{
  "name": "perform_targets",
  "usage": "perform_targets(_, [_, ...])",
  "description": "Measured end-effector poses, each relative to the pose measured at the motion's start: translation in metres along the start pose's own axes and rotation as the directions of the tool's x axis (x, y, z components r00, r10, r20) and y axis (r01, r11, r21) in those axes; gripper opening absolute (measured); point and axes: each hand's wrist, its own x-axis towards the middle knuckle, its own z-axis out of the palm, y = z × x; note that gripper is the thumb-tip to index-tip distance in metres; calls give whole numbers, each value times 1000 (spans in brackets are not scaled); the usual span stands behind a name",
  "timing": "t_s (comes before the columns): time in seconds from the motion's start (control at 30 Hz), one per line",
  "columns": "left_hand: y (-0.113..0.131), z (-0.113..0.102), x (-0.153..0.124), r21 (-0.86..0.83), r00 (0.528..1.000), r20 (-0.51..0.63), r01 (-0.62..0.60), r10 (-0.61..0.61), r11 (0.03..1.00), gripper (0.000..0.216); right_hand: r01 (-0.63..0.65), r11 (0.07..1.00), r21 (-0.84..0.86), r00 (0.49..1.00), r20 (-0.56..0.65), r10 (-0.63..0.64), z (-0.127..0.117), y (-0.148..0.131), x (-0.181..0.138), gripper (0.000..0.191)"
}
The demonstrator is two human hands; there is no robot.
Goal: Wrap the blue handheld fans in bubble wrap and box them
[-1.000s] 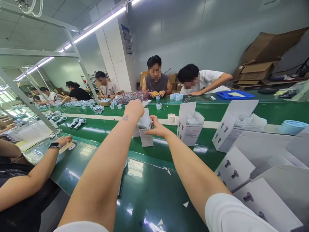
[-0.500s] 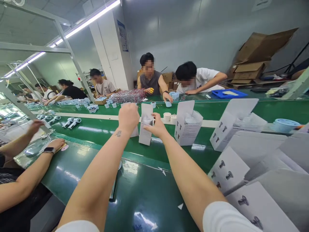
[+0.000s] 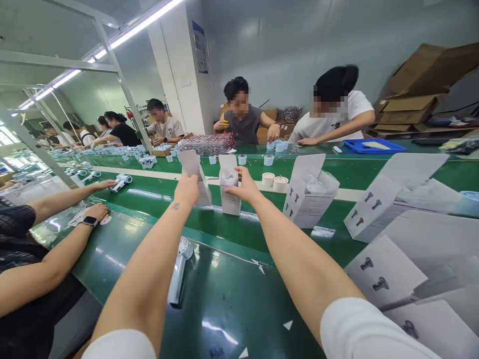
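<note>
Both my arms reach out over the green conveyor belt (image 3: 149, 197). My left hand (image 3: 186, 189) is closed round a white carton (image 3: 195, 175) with its flap up, just left of a second one. My right hand (image 3: 245, 188) pinches the top edge of that second open white carton (image 3: 229, 192), which stands upright on the belt with a plastic bag showing in its mouth. A small light-blue handheld fan (image 3: 178, 267) lies on the green bench below my left forearm.
More open white cartons (image 3: 307, 197) printed with small fan pictures stand and lie to the right (image 3: 381, 271). Tape rolls (image 3: 274, 180) sit on the belt's white strip. A neighbour's arms with a watch (image 3: 89, 220) rest at left. People work across the line beside a blue tray (image 3: 368, 145).
My left hand has come off the middle carton and dropped left onto another carton, gripping it. My right hand stays on the middle carton. The neighbour's far hand has reached onto the belt.
</note>
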Motion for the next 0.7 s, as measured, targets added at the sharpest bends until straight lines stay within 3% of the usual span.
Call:
perform_targets(0.1, [-16, -54, -26, -6, 996, -74, -55, 55, 998, 13, 12, 1000, 14, 1000, 19, -12, 3, -2, -2, 94])
perform_targets(0.17, [-19, -85, -66, -72, 986, -77, -154, 149, 985, 13, 22, 1000, 5, 1000, -12, -22, 5, -7, -9, 100])
perform_targets(0.23, [-17, -103, -121, -191, 967, -7, -252, 255, 949, 19, 52, 998, -39, 989, -134, -57, 8, -18, -19, 99])
perform_targets(0.33, [-7, -96, -206, -237, 939, 89, -305, 333, 923, 21, 77, 996, -40, 904, -419, -87, 10, -47, -39, 65])
perform_targets(0.4, [3, -74, -248, -148, 933, 112, -325, 342, 934, 20, 102, 993, 65, 866, -498, -56, 11, -80, -61, 38])
perform_targets(0.47, [16, -50, -273, -44, 943, 60, -324, 326, 945, 18, 181, 973, 142, 893, -438, -102, 12, -125, -93, 26])
perform_targets(0.57, [35, -25, -286, 15, 940, -41, -339, 339, 941, 18, 381, 923, 59, 910, -199, -363, 6, -203, -157, 22])
perform_targets(0.63, [46, -18, -292, 14, 936, -70, -345, 345, 938, 27, 529, 844, -85, 847, 5, -531, -3, -243, -196, 24])
perform_targets(0.7, [50, -16, -302, -7, 932, -103, -350, 348, 937, 36, 627, 736, -254, 778, 163, -607, -12, -257, -220, 35])
